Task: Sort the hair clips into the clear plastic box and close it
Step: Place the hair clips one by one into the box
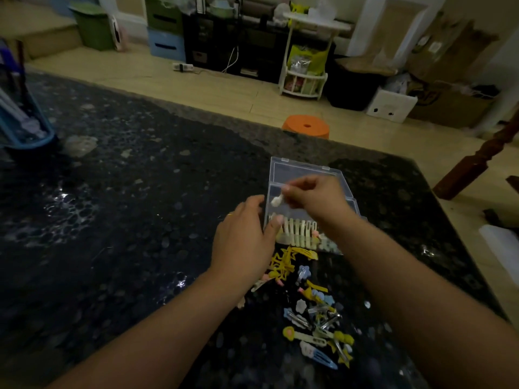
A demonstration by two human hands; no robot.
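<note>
Dark speckled stone tabletop (126,206) is carrying a loose heap of yellow, blue and white hair clips (314,313) nearest the person. Beyond it, the left hand (244,240) is curling round the clear plastic box (306,175), steadying its wall beside a neat row of pale clips (297,231). Over the box, the right hand (311,197) is pinching a small white clip (276,201); it could slip and land in the wrong compartment, or the lying-open lid could snag.
</note>
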